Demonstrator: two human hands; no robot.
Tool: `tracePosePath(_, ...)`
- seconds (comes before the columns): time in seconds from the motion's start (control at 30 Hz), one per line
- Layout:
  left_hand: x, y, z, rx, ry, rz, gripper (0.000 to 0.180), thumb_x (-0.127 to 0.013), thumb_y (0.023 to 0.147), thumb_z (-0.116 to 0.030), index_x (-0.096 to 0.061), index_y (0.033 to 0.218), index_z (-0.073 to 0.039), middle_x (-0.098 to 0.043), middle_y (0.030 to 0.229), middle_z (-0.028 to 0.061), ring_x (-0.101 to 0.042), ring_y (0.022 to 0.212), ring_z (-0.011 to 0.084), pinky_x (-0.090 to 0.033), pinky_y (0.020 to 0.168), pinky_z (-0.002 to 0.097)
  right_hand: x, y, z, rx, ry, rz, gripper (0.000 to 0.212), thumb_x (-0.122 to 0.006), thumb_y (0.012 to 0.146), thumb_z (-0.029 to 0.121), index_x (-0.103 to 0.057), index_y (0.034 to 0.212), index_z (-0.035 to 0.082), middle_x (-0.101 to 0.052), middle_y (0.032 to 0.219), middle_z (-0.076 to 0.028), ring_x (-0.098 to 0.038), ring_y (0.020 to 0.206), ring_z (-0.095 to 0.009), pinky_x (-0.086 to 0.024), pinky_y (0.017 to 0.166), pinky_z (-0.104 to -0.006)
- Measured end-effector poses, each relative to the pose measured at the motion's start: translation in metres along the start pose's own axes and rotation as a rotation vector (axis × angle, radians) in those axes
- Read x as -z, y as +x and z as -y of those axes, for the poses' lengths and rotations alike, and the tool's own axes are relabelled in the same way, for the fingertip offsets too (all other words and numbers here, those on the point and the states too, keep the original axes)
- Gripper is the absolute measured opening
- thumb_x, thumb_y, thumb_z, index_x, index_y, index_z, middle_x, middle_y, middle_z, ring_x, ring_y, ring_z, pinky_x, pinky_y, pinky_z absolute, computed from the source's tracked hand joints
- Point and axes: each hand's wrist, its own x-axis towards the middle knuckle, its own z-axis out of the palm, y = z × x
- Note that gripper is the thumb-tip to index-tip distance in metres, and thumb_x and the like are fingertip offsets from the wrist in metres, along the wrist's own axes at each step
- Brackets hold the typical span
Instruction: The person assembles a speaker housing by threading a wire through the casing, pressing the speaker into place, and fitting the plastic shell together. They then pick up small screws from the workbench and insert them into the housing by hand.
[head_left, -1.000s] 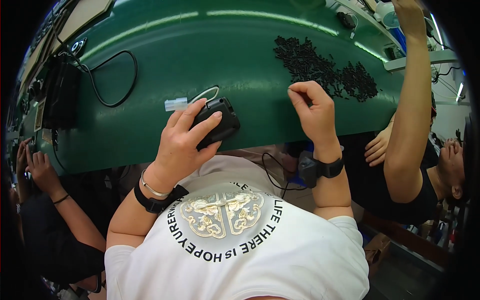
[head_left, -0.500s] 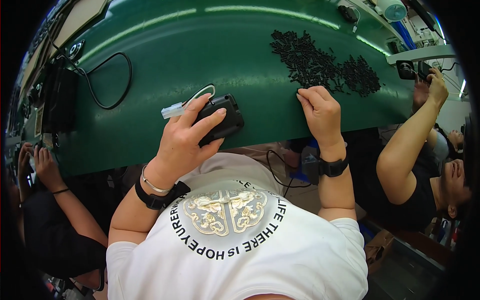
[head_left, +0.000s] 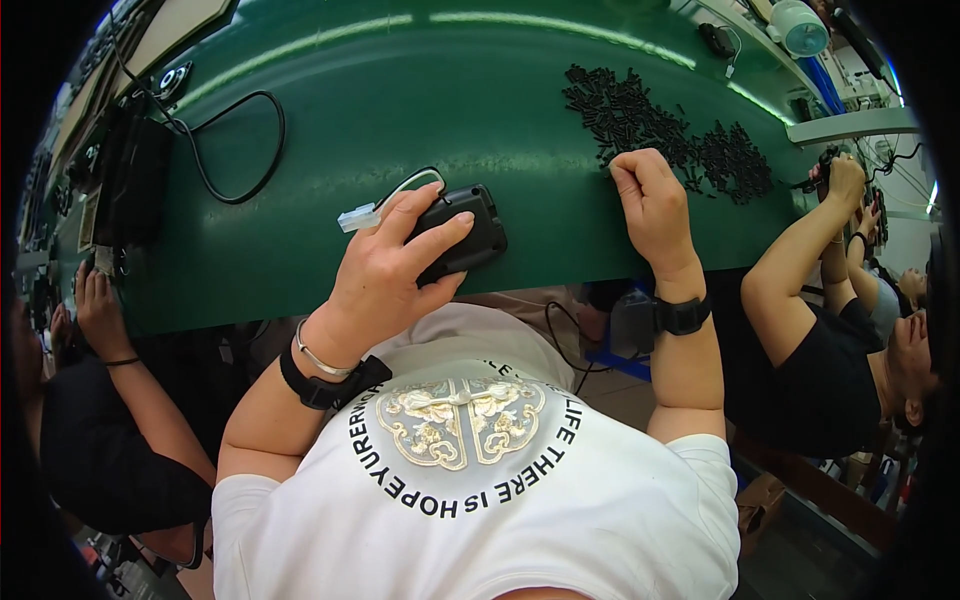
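Worker's view over a green worktop (head_left: 400, 110), from near to far. Nearest, the person's white shirt (head_left: 480, 540), with a black strap (head_left: 683, 316) on the right wrist. The left hand (head_left: 385, 262) is curved around a black device (head_left: 480, 235), fingers spread over its upper face and thumb at its near edge; the device is located near the worktop's front edge, left of the right hand (head_left: 655, 205). A pale connector (head_left: 359, 218) on a thin lead lies beside the left fingers. The right hand has thumb and forefinger drawn together just beside the larger heap of small black pieces (head_left: 630, 112); whether it grips one cannot be told. Farther left, a black cable (head_left: 282, 130) forms a loop; at far right stands a lamp (head_left: 800, 28)
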Motion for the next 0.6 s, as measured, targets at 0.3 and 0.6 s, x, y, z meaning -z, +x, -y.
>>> tracePosePath(0.3, 0.002, 0.0, 0.001, -0.032, 0.042, -0.001, 0.057, -0.082, 0.06, -0.007, -0.068, 0.115, -0.012, -0.058, 0.123, 0.0215, -0.059, 0.11, 0.0394, -0.055, 0.087, 0.0428, 0.023, 0.0, 0.004, -0.065, 0.099, 0.052, 0.011, -0.068, 0.085, 0.002, -0.067, 0.097, 0.0, -0.064, 0.089, -0.01, -0.062, 0.071, -0.021, -0.05, 0.064, -0.0293)
tracePosePath(0.6, 0.003, 0.0, 0.0, -0.025, 0.039, 0.0, 0.057, -0.082, 0.06, -0.007, -0.068, 0.115, -0.012, -0.058, 0.124, 0.0214, -0.059, 0.11, 0.039, -0.055, 0.086, 0.0427, 0.011, -0.004, 0.004, -0.045, -0.059, 0.06, 0.012, -0.071, 0.083, 0.002, -0.069, 0.094, 0.0, -0.064, 0.088, -0.008, -0.062, 0.07, -0.02, -0.05, 0.062, -0.0291)
